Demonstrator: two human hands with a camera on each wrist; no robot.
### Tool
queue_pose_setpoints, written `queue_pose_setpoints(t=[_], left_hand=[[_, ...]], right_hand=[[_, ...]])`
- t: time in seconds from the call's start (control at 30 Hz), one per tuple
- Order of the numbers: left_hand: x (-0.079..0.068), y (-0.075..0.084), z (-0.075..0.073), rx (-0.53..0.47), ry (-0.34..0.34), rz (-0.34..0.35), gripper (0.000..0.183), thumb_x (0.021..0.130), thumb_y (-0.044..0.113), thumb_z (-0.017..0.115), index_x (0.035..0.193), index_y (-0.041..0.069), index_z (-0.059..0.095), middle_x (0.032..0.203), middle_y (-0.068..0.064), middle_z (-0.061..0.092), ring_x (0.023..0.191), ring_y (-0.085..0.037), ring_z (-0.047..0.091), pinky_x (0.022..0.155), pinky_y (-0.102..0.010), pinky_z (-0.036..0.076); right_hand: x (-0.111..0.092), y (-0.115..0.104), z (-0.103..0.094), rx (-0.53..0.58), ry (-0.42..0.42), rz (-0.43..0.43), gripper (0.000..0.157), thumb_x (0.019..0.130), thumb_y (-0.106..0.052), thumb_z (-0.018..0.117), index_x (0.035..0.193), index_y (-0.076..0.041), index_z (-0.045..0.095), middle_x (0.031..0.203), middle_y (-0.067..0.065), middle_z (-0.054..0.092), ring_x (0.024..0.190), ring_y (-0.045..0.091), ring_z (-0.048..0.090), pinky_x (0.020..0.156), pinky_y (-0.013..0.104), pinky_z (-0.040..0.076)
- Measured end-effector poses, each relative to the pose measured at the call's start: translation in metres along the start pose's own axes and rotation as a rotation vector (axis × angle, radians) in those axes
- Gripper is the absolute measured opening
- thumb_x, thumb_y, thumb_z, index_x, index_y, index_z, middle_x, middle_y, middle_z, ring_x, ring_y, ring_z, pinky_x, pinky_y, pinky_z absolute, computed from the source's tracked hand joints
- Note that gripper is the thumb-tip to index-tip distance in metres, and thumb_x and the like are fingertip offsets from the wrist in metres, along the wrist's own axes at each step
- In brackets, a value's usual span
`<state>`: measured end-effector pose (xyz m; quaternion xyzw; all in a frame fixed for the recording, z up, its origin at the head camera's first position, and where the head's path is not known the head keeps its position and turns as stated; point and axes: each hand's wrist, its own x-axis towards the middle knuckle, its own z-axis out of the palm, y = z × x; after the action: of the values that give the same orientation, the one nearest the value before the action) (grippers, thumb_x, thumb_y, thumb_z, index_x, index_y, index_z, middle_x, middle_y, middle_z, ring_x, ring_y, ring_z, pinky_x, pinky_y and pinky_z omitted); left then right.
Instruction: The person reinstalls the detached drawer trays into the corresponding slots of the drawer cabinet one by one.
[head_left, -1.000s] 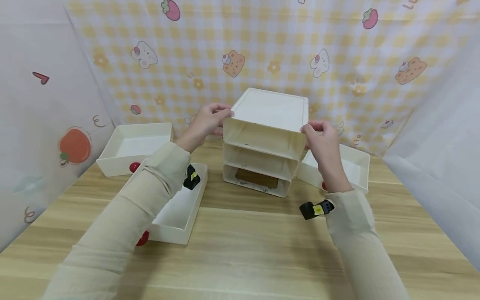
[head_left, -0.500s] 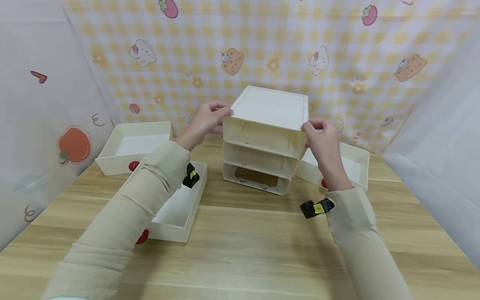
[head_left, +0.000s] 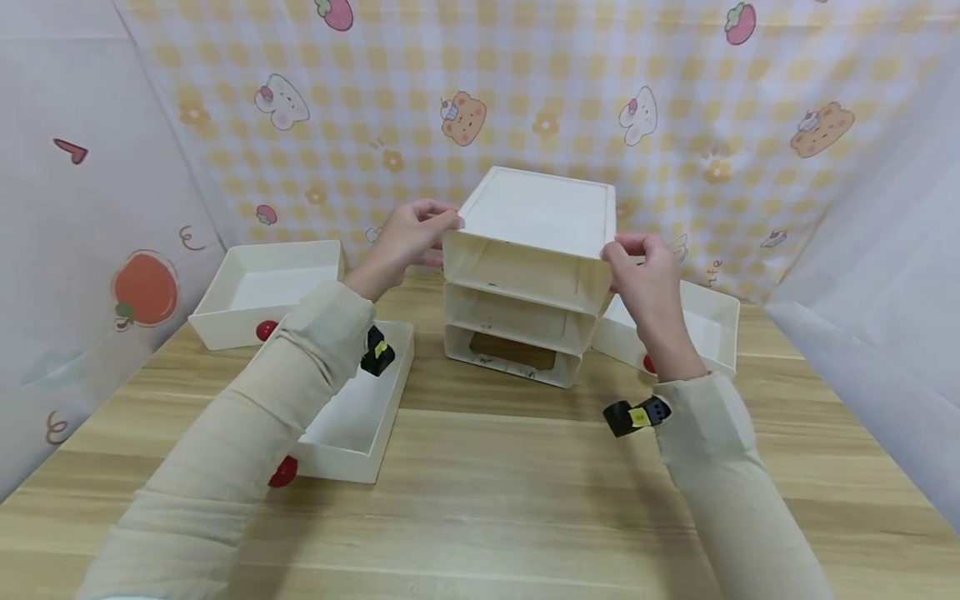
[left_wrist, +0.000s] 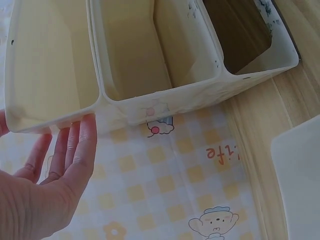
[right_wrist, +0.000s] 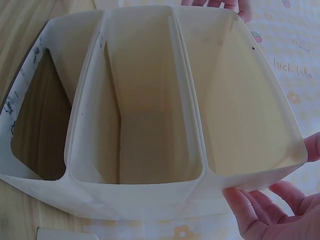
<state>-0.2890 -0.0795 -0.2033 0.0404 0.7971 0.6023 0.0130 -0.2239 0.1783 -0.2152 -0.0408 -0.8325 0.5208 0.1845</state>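
Wood-grain surface (head_left: 487, 492) carries: drawer shell (head_left: 528, 283) at centre; three loose drawers (red knobs) at left (head_left: 262, 287), lower left (head_left: 356, 425), right (head_left: 705, 329).

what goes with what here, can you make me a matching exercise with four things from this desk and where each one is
Things:
1. drawer frame
2. left hand
3. right hand
4. drawer under the left sleeve

Places or states:
A. lies on the table, red knob toward the camera
B. at the frame's right top corner
C. stands mid-table, all three slots open
D. at the frame's left top corner

Pairs: 1-C, 2-D, 3-B, 4-A
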Motion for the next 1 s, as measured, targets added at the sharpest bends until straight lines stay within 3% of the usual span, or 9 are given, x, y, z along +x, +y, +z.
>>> queue_pose_setpoints(t=[1.0], left_hand=[[-0.014,-0.001,-0.011,-0.027,-0.031,-0.001,0.037,0.089,0.023,0.057,0.124,0.014,0.056,0.123,-0.005,0.055,0.102,-0.026,0.061,0.08,-0.034,0.056]], right_hand=[[-0.018,-0.008,-0.001,-0.046,-0.03,-0.032,0.039,0.088,-0.026,0.048,0.12,-0.003,0.053,0.108,0.001,0.051,0.067,0.009,0.053,0.063,0.016,0.052]])
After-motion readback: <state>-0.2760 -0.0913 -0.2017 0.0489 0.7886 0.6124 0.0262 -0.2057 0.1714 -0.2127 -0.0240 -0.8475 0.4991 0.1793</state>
